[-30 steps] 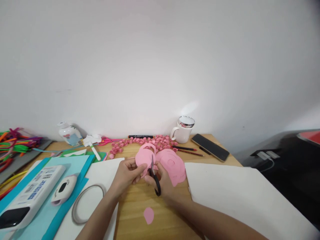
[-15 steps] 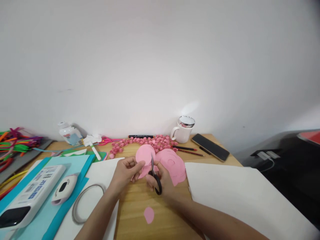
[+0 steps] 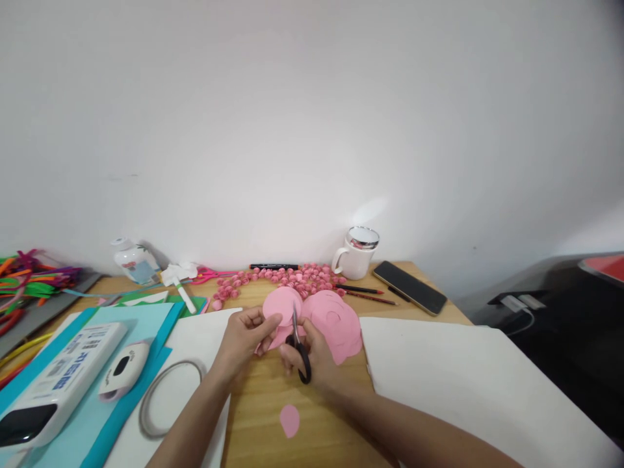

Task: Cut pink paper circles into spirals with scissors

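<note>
Between thumb and fingers, my left hand (image 3: 253, 331) pinches a round pink paper piece (image 3: 281, 304) by its lower edge. Black-handled scissors (image 3: 303, 364) are in my right hand (image 3: 314, 354), their blades up against the right side of that paper. A stack of pink paper circles (image 3: 336, 322) lies just beyond my right hand. Nearer to me, a small teardrop-shaped pink paper piece (image 3: 289, 421) rests on the wooden table (image 3: 263, 403). Behind my hands spreads a heap of small pink rolled paper pieces (image 3: 312, 276).
A white mug (image 3: 358, 253), a phone (image 3: 410, 287) and pencils (image 3: 361, 288) stand or lie at the back right. White sheets (image 3: 439, 377) cover the right side. Blue paper (image 3: 160, 370), a roll of tape (image 3: 146, 416), a bottle (image 3: 136, 260) and colourful pipe cleaners (image 3: 34, 279) are left.
The scissors and my right hand have shifted slightly left and down against the paper. The round paper piece has dipped a little in my left hand.
</note>
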Available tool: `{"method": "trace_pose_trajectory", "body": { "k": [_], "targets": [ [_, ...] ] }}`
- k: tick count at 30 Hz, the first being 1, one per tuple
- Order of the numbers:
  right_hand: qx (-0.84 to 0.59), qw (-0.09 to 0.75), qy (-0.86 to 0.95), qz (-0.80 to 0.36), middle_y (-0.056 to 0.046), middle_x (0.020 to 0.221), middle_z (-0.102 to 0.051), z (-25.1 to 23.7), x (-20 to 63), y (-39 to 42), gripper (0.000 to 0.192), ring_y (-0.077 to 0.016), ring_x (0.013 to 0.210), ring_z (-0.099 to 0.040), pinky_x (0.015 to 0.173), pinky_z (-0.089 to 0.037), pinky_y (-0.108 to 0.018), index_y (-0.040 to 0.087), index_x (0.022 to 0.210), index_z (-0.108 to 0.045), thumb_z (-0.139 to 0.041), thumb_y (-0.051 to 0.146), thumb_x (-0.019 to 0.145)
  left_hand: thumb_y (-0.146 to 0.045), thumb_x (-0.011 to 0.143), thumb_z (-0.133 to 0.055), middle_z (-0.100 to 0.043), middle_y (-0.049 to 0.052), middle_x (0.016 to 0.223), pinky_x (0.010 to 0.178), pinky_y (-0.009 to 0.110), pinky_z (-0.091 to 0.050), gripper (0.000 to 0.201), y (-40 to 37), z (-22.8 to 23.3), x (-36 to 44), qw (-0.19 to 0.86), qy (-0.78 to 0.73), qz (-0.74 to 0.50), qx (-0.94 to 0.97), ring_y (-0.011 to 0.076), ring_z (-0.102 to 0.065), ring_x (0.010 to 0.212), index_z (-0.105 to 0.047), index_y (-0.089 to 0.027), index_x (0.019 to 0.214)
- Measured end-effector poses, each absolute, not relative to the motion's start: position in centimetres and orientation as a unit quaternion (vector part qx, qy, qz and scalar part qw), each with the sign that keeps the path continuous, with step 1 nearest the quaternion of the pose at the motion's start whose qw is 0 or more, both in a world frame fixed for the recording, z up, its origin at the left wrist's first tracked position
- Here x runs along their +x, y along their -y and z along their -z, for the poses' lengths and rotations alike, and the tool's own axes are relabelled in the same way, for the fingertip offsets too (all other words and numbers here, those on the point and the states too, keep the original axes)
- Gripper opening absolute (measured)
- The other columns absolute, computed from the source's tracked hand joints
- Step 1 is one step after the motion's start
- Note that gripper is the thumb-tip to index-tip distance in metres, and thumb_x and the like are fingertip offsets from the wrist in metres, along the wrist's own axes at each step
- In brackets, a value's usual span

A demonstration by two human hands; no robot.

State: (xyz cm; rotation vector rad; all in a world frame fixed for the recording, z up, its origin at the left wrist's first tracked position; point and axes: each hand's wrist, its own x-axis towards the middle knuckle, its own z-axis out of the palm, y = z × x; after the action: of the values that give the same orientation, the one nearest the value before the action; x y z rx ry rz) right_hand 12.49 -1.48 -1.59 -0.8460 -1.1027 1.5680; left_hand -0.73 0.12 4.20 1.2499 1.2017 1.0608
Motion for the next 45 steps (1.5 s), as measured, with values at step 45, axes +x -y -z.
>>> {"method": "trace_pose_trajectory", "body": {
  "k": [45],
  "targets": [
    [-0.388,0.496,0.441,-0.639,0.006,0.06,-0.049,-1.4,13.2,1.7,0.047,-0.0129,0.057,-0.047,0.053,-0.037,-0.024,0.021,0.077,-0.046,-0.081,0.025,0.047,-0.036,0.065,-0.068,-0.043,-0.007,0.035,0.037,0.018,-0.021,0.032,0.1,-4.8,-0.8,0.524,-0.512,-0.423,0.533,0.0044,-0.031,0.033,-0.048,-0.016,0.05]
  ]
}}
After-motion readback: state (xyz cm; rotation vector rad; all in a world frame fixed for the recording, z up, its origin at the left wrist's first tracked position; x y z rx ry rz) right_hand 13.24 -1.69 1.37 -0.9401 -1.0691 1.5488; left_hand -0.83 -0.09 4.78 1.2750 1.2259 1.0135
